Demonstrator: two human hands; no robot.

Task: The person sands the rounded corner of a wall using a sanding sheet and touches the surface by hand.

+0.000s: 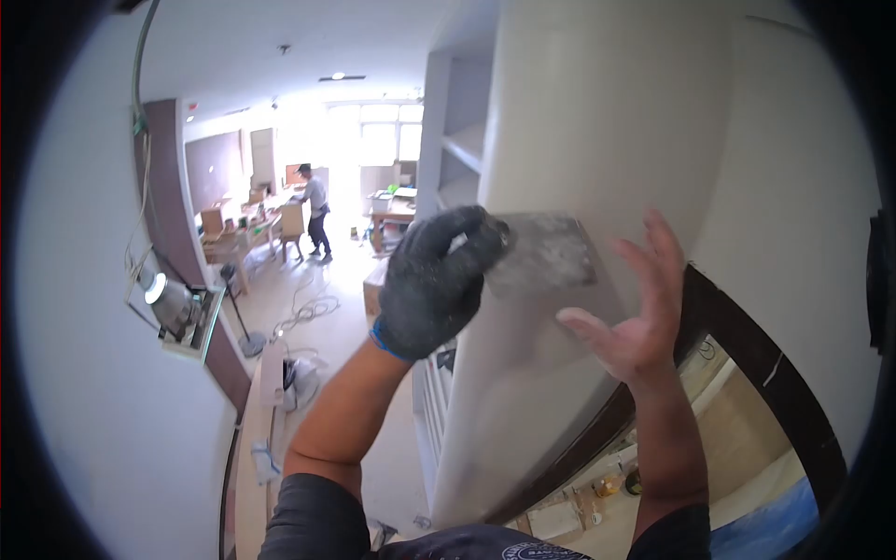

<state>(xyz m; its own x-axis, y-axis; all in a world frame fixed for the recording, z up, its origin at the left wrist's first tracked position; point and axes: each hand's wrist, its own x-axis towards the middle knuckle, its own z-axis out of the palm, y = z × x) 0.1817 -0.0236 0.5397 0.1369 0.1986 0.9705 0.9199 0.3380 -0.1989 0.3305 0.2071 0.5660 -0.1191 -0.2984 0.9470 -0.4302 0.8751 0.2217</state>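
Note:
My left hand [434,280], in a dark dusty glove with a blue cuff, is closed at the left edge of a thin grey rectangular sheet [546,254]. White powder is smeared over the sheet, which looks like sandpaper, though I cannot be sure. Behind it rises a smooth, pale curved panel [607,112]; whether the sheet touches it I cannot tell. My bare right hand [639,313] is right of the sheet, fingers apart and thumb towards it, holding nothing.
A dark curved edge [747,327] runs below the panel. Open shelves [462,145] stand behind its left side. On the left wall a lit lamp [168,299] rests on a small ledge. Cables [313,310] lie on the floor; farther back, a person [317,210] stands by cluttered tables.

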